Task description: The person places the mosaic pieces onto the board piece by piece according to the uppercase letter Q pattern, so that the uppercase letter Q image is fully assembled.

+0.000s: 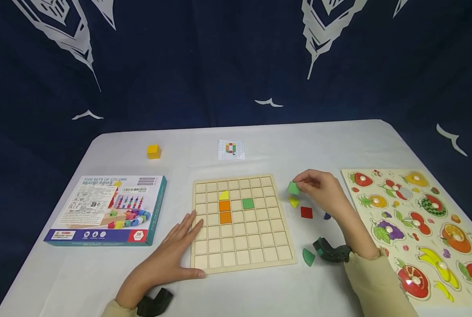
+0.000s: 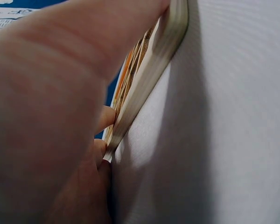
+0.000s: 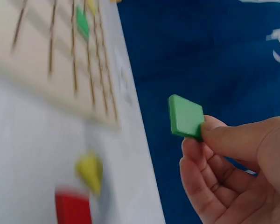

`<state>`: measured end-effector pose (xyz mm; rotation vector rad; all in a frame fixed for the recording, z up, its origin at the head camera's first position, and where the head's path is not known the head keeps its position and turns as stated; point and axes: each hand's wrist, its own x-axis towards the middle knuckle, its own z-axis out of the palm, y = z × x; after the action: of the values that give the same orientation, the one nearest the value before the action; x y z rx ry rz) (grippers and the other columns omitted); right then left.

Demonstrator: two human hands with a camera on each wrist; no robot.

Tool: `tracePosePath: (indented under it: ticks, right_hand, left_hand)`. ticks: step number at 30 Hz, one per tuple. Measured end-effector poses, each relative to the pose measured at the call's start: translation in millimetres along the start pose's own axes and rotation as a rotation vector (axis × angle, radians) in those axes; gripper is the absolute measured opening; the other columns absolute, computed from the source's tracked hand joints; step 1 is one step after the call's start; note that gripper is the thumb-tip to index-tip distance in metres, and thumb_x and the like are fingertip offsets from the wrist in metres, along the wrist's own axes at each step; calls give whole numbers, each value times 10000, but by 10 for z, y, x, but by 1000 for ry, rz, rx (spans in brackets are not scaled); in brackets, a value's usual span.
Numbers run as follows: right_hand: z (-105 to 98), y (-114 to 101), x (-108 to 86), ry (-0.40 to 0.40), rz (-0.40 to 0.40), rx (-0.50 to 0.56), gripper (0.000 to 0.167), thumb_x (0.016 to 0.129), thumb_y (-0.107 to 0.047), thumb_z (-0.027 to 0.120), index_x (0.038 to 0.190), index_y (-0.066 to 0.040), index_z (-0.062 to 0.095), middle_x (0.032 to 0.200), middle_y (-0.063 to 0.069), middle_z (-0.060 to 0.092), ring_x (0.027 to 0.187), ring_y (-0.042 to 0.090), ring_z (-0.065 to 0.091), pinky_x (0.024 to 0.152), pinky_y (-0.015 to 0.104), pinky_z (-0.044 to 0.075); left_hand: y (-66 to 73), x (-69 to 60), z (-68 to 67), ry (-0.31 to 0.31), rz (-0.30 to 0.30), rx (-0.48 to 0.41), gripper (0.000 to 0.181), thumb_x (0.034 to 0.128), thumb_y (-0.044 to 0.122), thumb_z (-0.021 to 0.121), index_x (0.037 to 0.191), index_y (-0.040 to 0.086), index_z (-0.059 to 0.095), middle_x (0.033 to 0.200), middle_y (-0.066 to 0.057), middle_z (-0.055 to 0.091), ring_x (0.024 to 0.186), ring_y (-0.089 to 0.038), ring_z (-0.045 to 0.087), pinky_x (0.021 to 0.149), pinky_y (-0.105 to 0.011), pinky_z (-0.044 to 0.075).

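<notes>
Between thumb and fingers, my right hand (image 1: 323,190) pinches a green square tile (image 1: 293,188), held up right of the wooden grid board (image 1: 236,268); the right wrist view shows the same tile (image 3: 186,116) by one corner. My left hand (image 1: 171,253) rests with spread fingers against the board's left edge and lower left corner. On the grid lie a yellow piece (image 1: 224,195), two orange squares (image 1: 225,206) stacked in one column, and a green square (image 1: 248,203) apart to the right. Below the held tile are a yellow piece (image 1: 294,202) and a red square (image 1: 306,212).
A pattern card (image 1: 231,149) lies behind the board, a yellow cube (image 1: 154,152) at the back left. A boxed set (image 1: 107,210) is at left, a fruit puzzle board (image 1: 418,229) at right. A green curved piece (image 1: 309,257) and a partly hidden blue piece (image 1: 327,216) lie near the right arm.
</notes>
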<state>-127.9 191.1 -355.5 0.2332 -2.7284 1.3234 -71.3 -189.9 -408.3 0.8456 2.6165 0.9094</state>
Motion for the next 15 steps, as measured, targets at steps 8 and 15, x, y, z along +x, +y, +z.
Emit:
tracePosePath:
  ticks: [8, 15]
  right_hand:
    - [450, -250, 126, -145, 9, 161, 55, 862, -18, 653, 906, -20, 685, 799, 41, 665, 738, 289, 626, 632, 304, 507]
    - [742, -265, 93, -229, -40, 146, 58, 836, -10, 678, 825, -66, 687, 755, -11, 629, 666, 173, 580, 627, 278, 493]
  left_hand:
    - [-4, 0, 2, -6, -9, 15, 1129, 624, 538, 803, 1484, 71, 241, 1556, -80, 17, 1402, -229, -19, 1088, -475, 56]
    - [1, -3, -6, -5, -1, 17, 1120, 643, 579, 768, 1485, 67, 237, 1554, -99, 29, 1401, -253, -10, 1084, -494, 59]
